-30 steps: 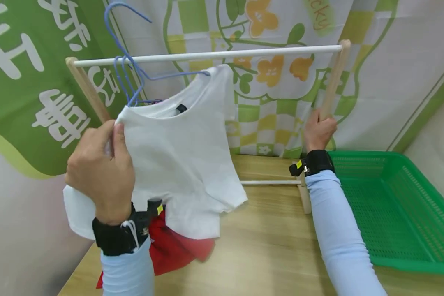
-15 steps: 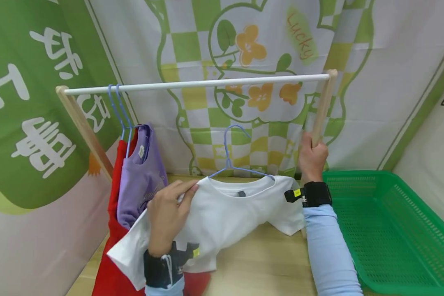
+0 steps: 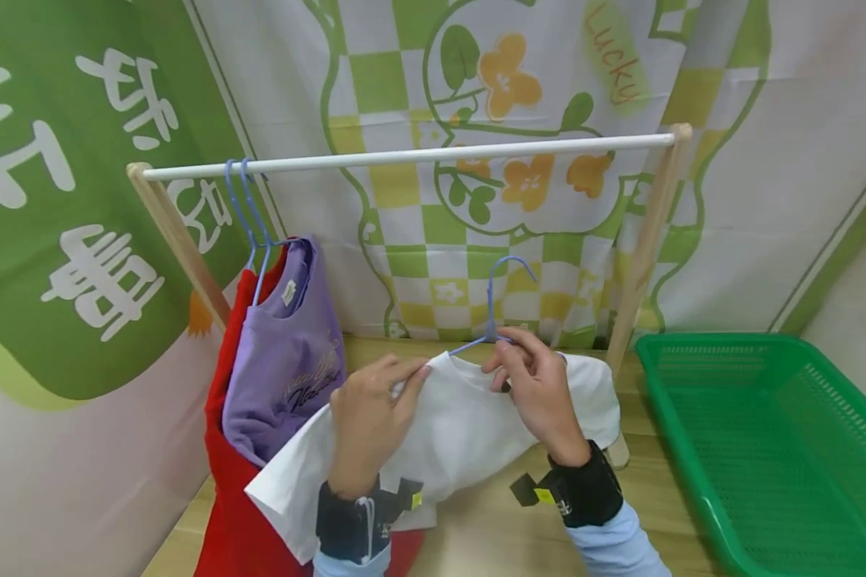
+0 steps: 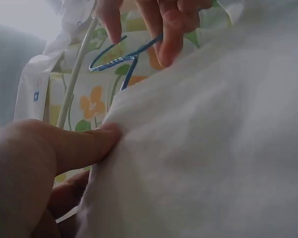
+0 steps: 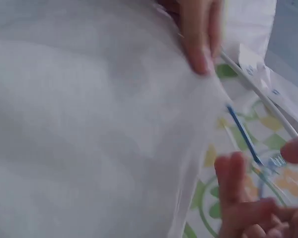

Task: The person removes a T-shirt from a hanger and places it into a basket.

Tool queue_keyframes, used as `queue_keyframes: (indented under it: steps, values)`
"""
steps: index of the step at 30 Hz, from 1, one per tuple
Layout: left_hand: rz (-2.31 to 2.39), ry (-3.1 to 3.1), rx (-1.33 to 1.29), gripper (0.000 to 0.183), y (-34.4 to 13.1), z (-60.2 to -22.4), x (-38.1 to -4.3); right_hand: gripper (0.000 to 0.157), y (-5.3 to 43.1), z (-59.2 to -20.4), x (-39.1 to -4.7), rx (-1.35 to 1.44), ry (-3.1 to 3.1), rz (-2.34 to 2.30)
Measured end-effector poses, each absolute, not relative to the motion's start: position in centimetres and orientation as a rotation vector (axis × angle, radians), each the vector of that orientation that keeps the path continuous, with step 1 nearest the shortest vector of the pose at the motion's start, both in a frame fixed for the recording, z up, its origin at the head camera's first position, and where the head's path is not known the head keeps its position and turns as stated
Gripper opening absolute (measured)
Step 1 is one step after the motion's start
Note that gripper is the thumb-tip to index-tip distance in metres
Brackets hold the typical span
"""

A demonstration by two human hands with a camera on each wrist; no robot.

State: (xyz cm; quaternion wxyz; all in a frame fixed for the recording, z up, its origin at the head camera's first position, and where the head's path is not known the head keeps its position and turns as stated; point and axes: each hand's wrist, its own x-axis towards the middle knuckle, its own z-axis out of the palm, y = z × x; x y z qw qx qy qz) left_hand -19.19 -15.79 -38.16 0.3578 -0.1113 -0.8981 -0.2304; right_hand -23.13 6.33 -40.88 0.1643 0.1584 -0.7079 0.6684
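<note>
A white T-shirt (image 3: 469, 433) is on a blue clothes hanger (image 3: 490, 300), whose hook stands free below the rail. My left hand (image 3: 372, 421) pinches the shirt's left shoulder by the collar; in the left wrist view its thumb (image 4: 102, 141) presses on the cloth. The right hand (image 3: 537, 389) is at the hanger's neck, over the collar. In the right wrist view, its fingers (image 5: 231, 173) and thumb stand apart, on either side of the hanger's neck. The shirt's far side is hidden.
A rack with a white rail (image 3: 404, 157) and wooden posts (image 3: 645, 248) stands behind. A purple top (image 3: 281, 353) and a red garment (image 3: 224, 473) hang at its left end. To the right is a green basket (image 3: 700, 473) on the wooden table (image 3: 505, 533).
The white T-shirt and hanger have come down from the rail's left end and moved right. My right hand has let go of the rack's post and reached the hanger's neck.
</note>
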Motion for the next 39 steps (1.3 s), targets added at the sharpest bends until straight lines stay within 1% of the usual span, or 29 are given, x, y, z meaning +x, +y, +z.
queue_keyframes:
  steps: [3,8,9,13,15,22,25,29,32,35,37,39]
  values:
    - [-0.518,-2.364,-0.361,0.016,-14.3,-38.1,-18.7,0.040,5.4,-40.8,-22.8,0.404,-2.048,2.081]
    - [-0.445,-2.409,-0.441,0.017,-13.3,-37.9,-17.9,0.026,4.3,-41.1,-22.8,0.345,-1.946,2.159]
    - [-0.438,-2.406,-0.442,0.016,-13.4,-37.8,-17.8,0.026,4.2,-41.1,-22.9,0.346,-1.931,2.167]
    - [-0.458,-2.392,-0.454,0.012,-14.4,-37.3,-17.8,0.037,5.0,-41.0,-23.6,0.304,-1.878,2.229]
    - [-0.496,-2.391,-0.465,0.010,-15.1,-37.0,-17.7,0.039,5.8,-40.8,-24.0,0.272,-1.841,2.266]
    - [-0.570,-2.336,-0.516,0.009,-16.8,-35.9,-16.1,0.034,7.5,-40.6,-24.8,0.239,-1.814,2.338]
    - [-0.604,-2.247,-0.554,0.012,-17.7,-35.6,-15.2,0.032,8.0,-40.7,-25.2,0.210,-1.758,2.333]
    - [-0.635,-2.229,-0.618,0.015,-18.9,-35.2,-14.9,0.031,8.9,-40.6,-25.7,0.179,-1.663,2.366]
    - [-0.657,-2.295,-0.677,0.017,-19.9,-35.3,-15.1,0.030,9.5,-40.5,-26.0,0.123,-1.552,2.447]
    - [-0.688,-2.416,-0.702,0.015,-20.1,-35.9,-16.0,0.027,10.0,-40.0,-26.1,0.062,-1.427,2.550]
    - [-0.732,-2.510,-0.671,0.012,-19.3,-36.7,-17.1,0.026,10.2,-39.7,-25.8,0.060,-1.348,2.613]
    - [-0.769,-2.575,-0.586,0.012,-18.1,-37.7,-18.4,0.025,10.4,-39.3,-25.2,0.110,-1.280,2.669]
